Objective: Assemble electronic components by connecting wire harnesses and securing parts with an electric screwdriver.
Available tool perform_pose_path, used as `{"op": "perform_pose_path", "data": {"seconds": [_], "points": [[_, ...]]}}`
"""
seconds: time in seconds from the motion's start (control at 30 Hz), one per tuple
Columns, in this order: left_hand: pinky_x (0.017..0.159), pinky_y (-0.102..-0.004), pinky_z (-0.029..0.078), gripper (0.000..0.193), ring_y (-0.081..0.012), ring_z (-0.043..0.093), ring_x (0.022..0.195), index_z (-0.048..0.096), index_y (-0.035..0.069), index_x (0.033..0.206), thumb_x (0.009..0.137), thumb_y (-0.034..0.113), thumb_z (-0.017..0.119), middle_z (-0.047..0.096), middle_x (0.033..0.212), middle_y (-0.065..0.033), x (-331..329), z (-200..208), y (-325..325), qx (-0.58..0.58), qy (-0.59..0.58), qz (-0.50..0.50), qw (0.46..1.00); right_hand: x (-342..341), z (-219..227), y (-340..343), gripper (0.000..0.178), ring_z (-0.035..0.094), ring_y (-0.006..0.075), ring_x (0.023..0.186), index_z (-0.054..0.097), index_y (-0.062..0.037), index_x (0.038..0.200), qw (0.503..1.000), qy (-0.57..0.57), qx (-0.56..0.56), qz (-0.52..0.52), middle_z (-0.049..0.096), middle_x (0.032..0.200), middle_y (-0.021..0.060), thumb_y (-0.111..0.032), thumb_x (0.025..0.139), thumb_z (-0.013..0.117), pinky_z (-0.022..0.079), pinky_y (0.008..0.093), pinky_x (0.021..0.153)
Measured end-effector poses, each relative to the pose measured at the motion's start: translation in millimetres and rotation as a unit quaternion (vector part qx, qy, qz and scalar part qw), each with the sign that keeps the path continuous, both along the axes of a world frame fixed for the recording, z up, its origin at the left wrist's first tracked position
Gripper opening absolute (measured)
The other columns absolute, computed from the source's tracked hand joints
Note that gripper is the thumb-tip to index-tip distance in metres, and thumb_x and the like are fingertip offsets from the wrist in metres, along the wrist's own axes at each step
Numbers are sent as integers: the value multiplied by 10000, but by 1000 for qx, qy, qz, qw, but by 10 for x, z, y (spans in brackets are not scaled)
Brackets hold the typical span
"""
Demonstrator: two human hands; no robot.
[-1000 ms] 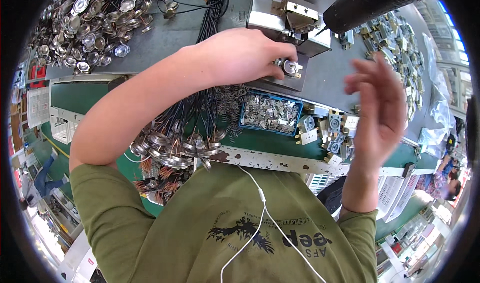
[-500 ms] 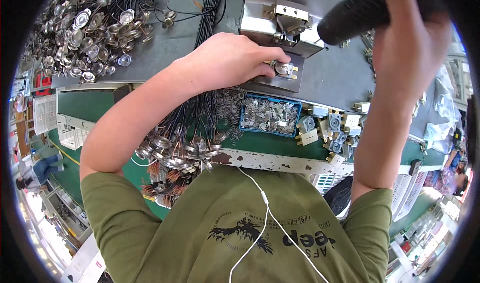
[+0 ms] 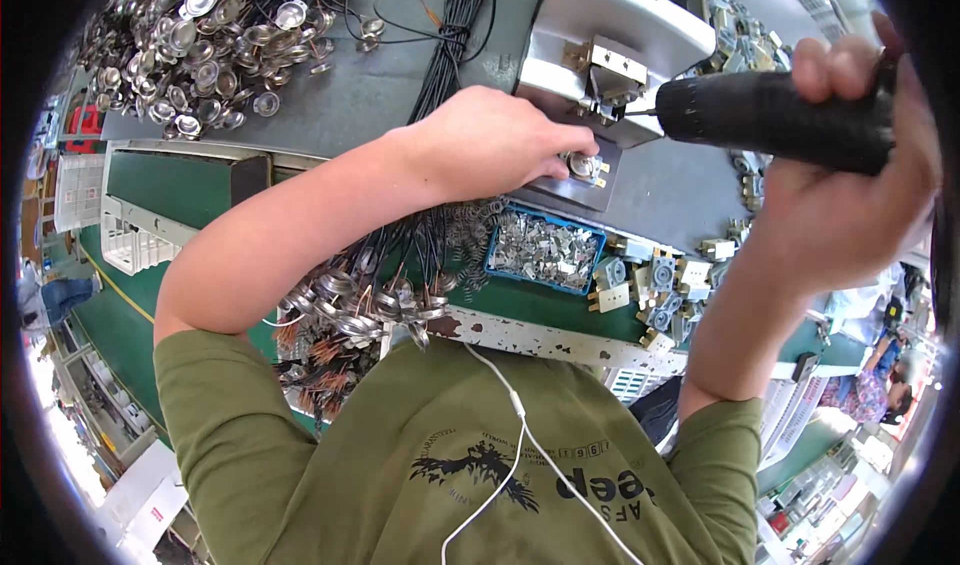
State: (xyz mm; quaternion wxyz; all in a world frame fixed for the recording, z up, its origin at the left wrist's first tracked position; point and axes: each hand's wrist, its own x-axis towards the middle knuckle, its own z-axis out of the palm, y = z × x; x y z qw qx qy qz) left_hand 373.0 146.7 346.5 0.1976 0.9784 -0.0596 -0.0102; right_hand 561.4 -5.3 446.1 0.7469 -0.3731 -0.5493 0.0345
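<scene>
My left hand (image 3: 500, 145) is closed, thumb and forefinger pinching a small switch-like part (image 3: 583, 168) with a round metal face and brass terminals. That part rests on a dark flat plate (image 3: 605, 193) in front of a metal fixture (image 3: 612, 68). In my right hand (image 3: 850, 200) is a black powered screwdriver (image 3: 765, 115), held nearly level with its thin bit pointing left. The bit's end is close to the lower part of the fixture; whether it touches I cannot tell.
A blue tray (image 3: 535, 283) of small metal clips lies near the bench edge, with several square ceramic parts (image 3: 662, 275) to its right. Metal-capped wired parts (image 3: 215, 45) are heaped at far left. A bundle of black wires (image 3: 440, 75) runs between them and the fixture.
The screwdriver has swung from a slant to nearly level, its bit now by the fixture. My right hand sits farther right. My left hand keeps its pinch; the whole view has shifted slightly.
</scene>
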Motion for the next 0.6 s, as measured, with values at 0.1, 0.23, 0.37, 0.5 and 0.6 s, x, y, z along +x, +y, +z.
{"op": "perform_pose_path", "data": {"seconds": [0.1,0.23,0.37,0.5,0.6], "points": [[720,-460,570,303,-312,727,888,634,252,1272,972,284,612,747,911,-63,27,68,-26,-9,52,10,999,-27,0,-7,241,691,310,796,643,122,1097,998,11,12,53,674,860,222,-72,969,578,584,426,723],[755,-447,571,327,-304,727,924,622,254,1293,968,282,615,748,938,-71,4,111,-24,-25,86,24,996,-512,30,251,179,646,243,644,633,109,1039,993,44,11,-112,659,755,181,-42,950,666,560,366,599],[751,-445,571,330,-305,722,940,624,240,1284,959,292,633,738,935,-95,15,127,-25,-22,91,21,995,-647,37,282,162,626,206,565,628,96,1002,984,63,15,-163,656,709,160,-23,935,716,552,335,537],[738,-448,567,316,-313,720,916,630,233,1264,954,291,645,728,894,-102,14,75,-16,-45,67,18,997,-552,-31,340,162,642,197,569,631,83,993,988,57,16,-145,665,718,161,-28,928,729,566,326,534],[732,-452,564,308,-316,720,906,633,231,1256,954,293,647,727,883,-100,12,66,-15,-46,67,20,997,-555,-47,346,165,653,200,573,634,82,990,988,65,10,-142,667,718,154,-30,924,736,571,323,528]]}}
